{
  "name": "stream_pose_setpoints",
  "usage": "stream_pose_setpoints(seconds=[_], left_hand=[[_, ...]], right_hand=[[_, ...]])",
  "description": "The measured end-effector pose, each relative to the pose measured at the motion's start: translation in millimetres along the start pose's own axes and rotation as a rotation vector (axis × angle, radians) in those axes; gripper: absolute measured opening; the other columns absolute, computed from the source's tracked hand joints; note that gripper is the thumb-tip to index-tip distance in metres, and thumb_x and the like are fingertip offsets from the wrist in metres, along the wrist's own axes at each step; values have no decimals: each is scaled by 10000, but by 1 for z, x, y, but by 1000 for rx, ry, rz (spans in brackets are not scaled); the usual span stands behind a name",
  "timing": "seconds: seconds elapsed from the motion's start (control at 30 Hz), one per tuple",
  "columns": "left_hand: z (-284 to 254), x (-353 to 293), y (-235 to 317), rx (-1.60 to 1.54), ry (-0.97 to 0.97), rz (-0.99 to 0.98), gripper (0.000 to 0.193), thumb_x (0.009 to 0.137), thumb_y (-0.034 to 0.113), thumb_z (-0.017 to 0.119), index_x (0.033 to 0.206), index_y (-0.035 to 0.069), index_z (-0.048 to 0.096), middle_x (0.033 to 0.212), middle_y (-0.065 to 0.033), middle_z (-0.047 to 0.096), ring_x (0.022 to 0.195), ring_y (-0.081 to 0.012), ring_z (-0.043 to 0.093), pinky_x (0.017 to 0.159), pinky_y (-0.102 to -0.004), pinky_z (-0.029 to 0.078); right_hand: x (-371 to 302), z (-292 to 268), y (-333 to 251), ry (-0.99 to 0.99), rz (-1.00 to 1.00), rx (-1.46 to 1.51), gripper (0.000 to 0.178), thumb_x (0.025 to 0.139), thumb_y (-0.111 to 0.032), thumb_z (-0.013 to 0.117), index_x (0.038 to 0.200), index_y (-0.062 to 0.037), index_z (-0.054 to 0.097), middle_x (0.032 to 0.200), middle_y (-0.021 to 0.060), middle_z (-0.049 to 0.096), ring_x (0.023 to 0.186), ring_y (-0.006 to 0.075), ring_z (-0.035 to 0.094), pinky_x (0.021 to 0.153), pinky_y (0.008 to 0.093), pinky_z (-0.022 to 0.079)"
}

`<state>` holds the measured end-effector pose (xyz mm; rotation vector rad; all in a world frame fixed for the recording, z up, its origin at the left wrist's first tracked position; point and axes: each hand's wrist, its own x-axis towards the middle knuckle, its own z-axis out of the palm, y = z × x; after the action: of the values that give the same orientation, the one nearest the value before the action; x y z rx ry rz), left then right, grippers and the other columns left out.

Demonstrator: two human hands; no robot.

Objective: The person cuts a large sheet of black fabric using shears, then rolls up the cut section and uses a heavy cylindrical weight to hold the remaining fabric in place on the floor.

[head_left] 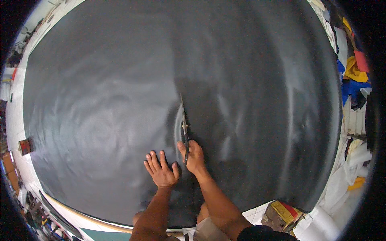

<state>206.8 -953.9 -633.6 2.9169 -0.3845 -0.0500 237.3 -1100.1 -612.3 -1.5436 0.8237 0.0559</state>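
A large sheet of dark grey, smooth material [108, 100] spreads over most of the view, with soft creases and shine on it. Near its lower middle, my right hand [195, 156] grips a pair of scissors [183, 116] by the black handles, blades pointing away from me. A cut line appears to run down from the blades toward me. To the left of the scissors, my left hand [162, 172] lies flat on the sheet, fingers spread. My knees show partly at the sheet's near edge.
A small reddish block [25, 147] sits at the sheet's left edge. By the near right corner stands a worn box with a yellow and red top [284, 212]. Coloured cloths [356, 70] and white wrapping [348, 176] are heaped along the right. Clutter [46, 219] fills the lower left.
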Motion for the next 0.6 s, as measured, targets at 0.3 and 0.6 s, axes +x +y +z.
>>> stream_pose_setpoints(seconds=[0.3, 0.6], left_hand=[[4, 0, 0, -24, -5, 11, 673, 882, 412, 518, 1440, 56, 397, 1527, -240, 280, 1439, -457, 189, 1154, -622, 132], [5, -1, -3, 8, -11, 30, 659, 893, 425, 499, 1415, 29, 421, 1509, -271, 294, 1426, -471, 216, 1142, -640, 148]], right_hand=[[93, 8, -65, 0, 21, -120, 506, 895, -491, 659, 766, -7, 585, 689, 175, 603, 635, 291, 576, 646, 415, 456], [154, 14, -84, -13, -16, -108, 555, 881, -548, 642, 744, -12, 594, 668, 157, 605, 657, 319, 593, 655, 425, 457]])
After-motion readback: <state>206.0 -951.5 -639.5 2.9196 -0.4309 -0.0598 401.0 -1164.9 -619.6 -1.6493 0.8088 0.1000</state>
